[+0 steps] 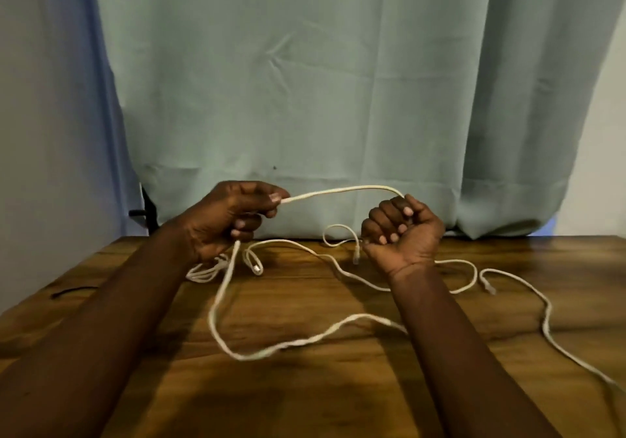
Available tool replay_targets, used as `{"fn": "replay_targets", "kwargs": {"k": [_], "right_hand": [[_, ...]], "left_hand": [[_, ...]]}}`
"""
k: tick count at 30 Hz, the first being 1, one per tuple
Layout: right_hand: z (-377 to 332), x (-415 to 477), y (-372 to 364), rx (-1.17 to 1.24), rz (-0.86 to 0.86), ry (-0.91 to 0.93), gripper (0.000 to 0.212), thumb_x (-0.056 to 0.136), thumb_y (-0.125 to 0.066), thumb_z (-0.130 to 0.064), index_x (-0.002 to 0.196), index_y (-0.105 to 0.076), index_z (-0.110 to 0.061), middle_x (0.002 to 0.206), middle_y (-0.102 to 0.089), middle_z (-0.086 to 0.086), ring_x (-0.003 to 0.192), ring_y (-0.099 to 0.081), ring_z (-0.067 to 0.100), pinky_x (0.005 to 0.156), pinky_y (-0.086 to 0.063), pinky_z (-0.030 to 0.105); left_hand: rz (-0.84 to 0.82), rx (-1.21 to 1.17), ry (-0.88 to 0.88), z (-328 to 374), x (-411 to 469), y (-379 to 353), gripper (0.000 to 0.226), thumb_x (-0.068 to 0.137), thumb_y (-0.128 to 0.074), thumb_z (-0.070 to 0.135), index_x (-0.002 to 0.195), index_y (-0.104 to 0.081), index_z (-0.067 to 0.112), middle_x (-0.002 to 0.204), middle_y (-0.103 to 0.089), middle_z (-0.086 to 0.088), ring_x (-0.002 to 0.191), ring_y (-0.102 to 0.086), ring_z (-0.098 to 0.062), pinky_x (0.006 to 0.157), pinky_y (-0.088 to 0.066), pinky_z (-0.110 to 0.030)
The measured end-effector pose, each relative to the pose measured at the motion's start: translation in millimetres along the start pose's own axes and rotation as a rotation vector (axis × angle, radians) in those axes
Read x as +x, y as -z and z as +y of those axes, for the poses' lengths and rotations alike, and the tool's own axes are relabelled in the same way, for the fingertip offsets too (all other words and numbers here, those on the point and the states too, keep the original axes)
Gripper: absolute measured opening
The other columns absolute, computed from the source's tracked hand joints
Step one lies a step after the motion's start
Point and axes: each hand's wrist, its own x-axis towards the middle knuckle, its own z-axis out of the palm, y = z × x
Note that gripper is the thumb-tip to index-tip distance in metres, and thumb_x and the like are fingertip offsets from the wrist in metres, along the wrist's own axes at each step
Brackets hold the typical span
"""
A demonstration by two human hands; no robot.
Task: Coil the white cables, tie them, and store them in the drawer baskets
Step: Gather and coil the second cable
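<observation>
A white cable (pixel 342 190) arcs in the air between my two hands above the wooden table (pixel 305 397). My left hand (pixel 230 220) pinches it between thumb and fingers, and the cable runs down from that hand in a long loop (pixel 216 309) across the table. My right hand (pixel 403 231), palm up with fingers curled, grips the cable's other part; a plug end (pixel 356 257) hangs just left of it. More white cable (pixel 545 315) trails over the table to the right. A small bundle of white cable (pixel 206 271) lies under my left wrist.
A pale green curtain (pixel 338 81) hangs behind the table's far edge. A dark object (pixel 147 212) sticks out at the curtain's lower left. Another plug end (pixel 489 287) lies on the right of the table. No drawer or baskets are in view.
</observation>
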Motion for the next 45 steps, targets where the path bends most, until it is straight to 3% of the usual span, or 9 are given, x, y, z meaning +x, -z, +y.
{"fn": "replay_targets", "kwargs": {"k": [5, 10, 15, 20, 24, 28, 34, 38, 45], "right_hand": [[1.9, 0.2, 7.1, -0.057, 0.113, 0.037, 0.032, 0.087, -0.042, -0.022, 0.055, -0.043, -0.020, 0.042, -0.027, -0.007, 0.031, -0.024, 0.009, 0.036, -0.017, 0.019], [42.8, -6.0, 0.5, -0.252, 0.077, -0.232, 0.044, 0.101, -0.035, -0.031, 0.061, -0.050, -0.018, 0.048, -0.031, -0.005, 0.037, -0.030, 0.011, 0.042, -0.022, 0.021], [70.9, -7.4, -17.6, -0.365, -0.005, -0.279, 0.052, 0.107, -0.038, -0.040, 0.067, -0.060, -0.016, 0.054, -0.046, -0.001, 0.046, -0.042, 0.012, 0.046, -0.034, 0.024], [73.7, -7.0, -18.3, -0.928, 0.008, 0.075, 0.044, 0.109, -0.041, -0.034, 0.089, -0.069, -0.006, 0.065, -0.066, 0.004, 0.056, -0.057, 0.010, 0.053, -0.037, 0.021], [80.0, -12.8, -6.1, -1.657, -0.093, 0.240, 0.044, 0.111, -0.039, -0.034, 0.085, -0.069, -0.015, 0.068, -0.068, -0.003, 0.061, -0.063, 0.007, 0.064, -0.049, 0.025], [80.1, -17.6, -4.1, -2.085, -0.189, 0.147, 0.045, 0.109, -0.036, -0.045, 0.075, -0.057, -0.025, 0.077, -0.066, 0.002, 0.081, -0.065, 0.025, 0.076, -0.050, 0.041], [87.9, -26.5, -22.5, -1.826, -0.260, -0.014, 0.067, 0.101, -0.035, -0.066, 0.063, -0.055, -0.015, 0.058, -0.056, 0.004, 0.057, -0.055, 0.020, 0.064, -0.043, 0.041], [101.2, -22.2, -35.0, -1.134, -0.222, -0.375, 0.057, 0.110, -0.029, -0.044, 0.059, -0.033, -0.017, 0.045, -0.030, -0.006, 0.039, -0.026, 0.009, 0.046, -0.022, 0.028], [96.7, -21.3, -26.1, -0.662, -0.241, -0.675, 0.054, 0.105, -0.037, -0.037, 0.052, -0.035, -0.024, 0.044, -0.023, -0.007, 0.037, -0.020, 0.009, 0.043, -0.026, 0.026]], "left_hand": [[0.330, 0.389, -0.230, -9.4, 1.8, 8.8, 0.011, 0.086, -0.077, 0.013, 0.094, -0.079, 0.020, 0.071, -0.064, 0.000, 0.043, -0.044, -0.006, 0.044, -0.034, -0.019], [0.749, 0.905, -0.659, -51.2, -6.3, 3.7, 0.007, 0.088, -0.075, 0.033, 0.088, -0.073, 0.026, 0.075, -0.071, 0.006, 0.069, -0.068, -0.020, 0.062, -0.052, -0.033], [0.286, 1.489, -0.760, -91.2, -19.7, 9.8, 0.013, 0.087, -0.058, 0.040, 0.087, -0.062, 0.028, 0.077, -0.070, 0.004, 0.070, -0.070, -0.026, 0.055, -0.051, -0.034], [-0.057, 1.424, -0.921, -87.3, -29.8, -12.8, 0.018, 0.087, -0.060, 0.037, 0.104, -0.063, 0.034, 0.088, -0.071, 0.011, 0.073, -0.068, -0.016, 0.054, -0.044, -0.027], [-0.080, 1.358, -0.977, -81.6, -36.7, -22.5, 0.023, 0.094, -0.053, 0.037, 0.112, -0.066, 0.034, 0.103, -0.070, 0.010, 0.080, -0.067, -0.017, 0.060, -0.050, -0.032], [0.143, 1.223, -0.929, -70.5, -31.7, -3.5, 0.021, 0.086, -0.065, 0.051, 0.089, -0.067, 0.030, 0.074, -0.067, 0.010, 0.065, -0.066, -0.014, 0.055, -0.042, -0.025], [0.387, 0.864, -0.711, -52.6, -30.0, 25.9, 0.046, 0.067, -0.078, 0.072, 0.073, -0.069, 0.027, 0.053, -0.061, 0.009, 0.049, -0.059, -0.009, 0.050, -0.049, -0.038], [0.480, 0.709, -0.672, -47.7, -29.0, 32.0, 0.053, 0.062, -0.080, 0.075, 0.072, -0.070, 0.024, 0.058, -0.065, 0.003, 0.054, -0.063, -0.022, 0.051, -0.052, -0.044], [0.484, 0.604, -0.618, -55.6, -24.9, 34.4, 0.044, 0.069, -0.080, 0.062, 0.076, -0.072, 0.019, 0.065, -0.069, -0.005, 0.061, -0.064, -0.033, 0.054, -0.053, -0.044]]}}
